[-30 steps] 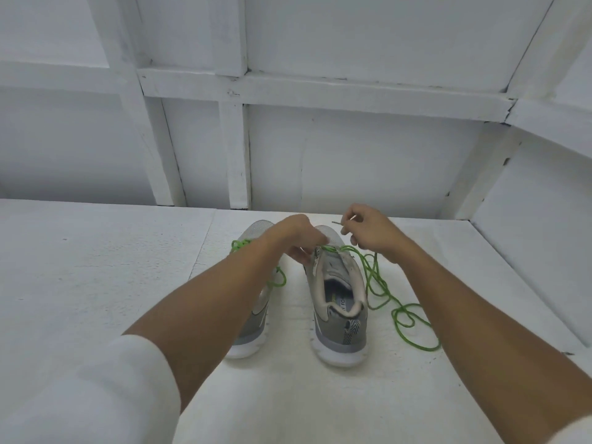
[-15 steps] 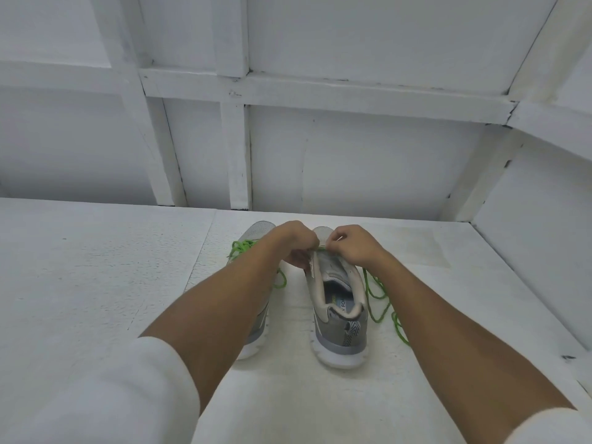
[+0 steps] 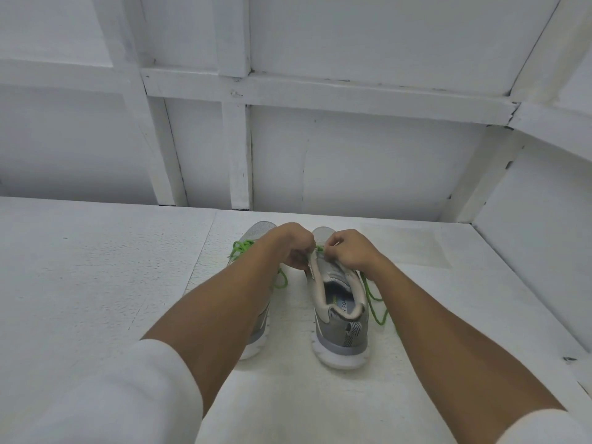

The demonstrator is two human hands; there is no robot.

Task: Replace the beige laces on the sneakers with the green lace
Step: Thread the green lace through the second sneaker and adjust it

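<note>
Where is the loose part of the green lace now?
In the head view, the loose green lace lies on the white table, right of the right sneaker, below the right hand.

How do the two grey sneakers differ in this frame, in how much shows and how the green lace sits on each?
The right grey sneaker shows its whole heel and open collar; the left grey sneaker is mostly hidden behind the forearm. Both the left hand and the right hand work at the right sneaker's eyelets; neither grips the left one. Green lace trails loose beside the right sneaker, but sits on the left near the toe. Both stand upright, toes away, on white soles.
</note>
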